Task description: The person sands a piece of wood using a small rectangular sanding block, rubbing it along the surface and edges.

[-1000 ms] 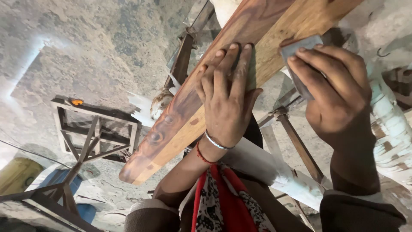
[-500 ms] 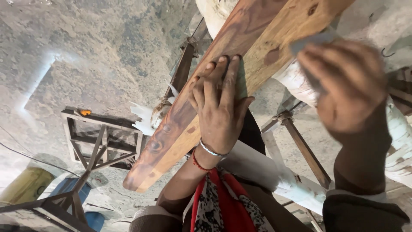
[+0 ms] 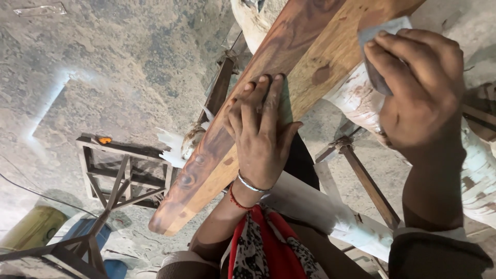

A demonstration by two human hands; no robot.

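The left hand [image 3: 262, 135] lies flat and fully open on a long wooden plank [image 3: 243, 134], palm down, fingers stretched together along the grain and gripping nothing. A metal bangle [image 3: 251, 184] and a red thread [image 3: 238, 200] circle its wrist. The plank runs on past the fingertips toward the right hand [image 3: 419, 88], and back below the wrist to its dark, figured end. The right hand is curled, its fingers pressing a grey sheet of sandpaper [image 3: 380, 46] against the paler face of the plank; the sheet's corner shows above the fingertips. Under the right hand stands a whitish log support [image 3: 478, 170]. Well off beyond the left hand's thumb side, a small wooden frame stool [image 3: 124, 170] sits on the rough concrete floor [image 3: 129, 62].
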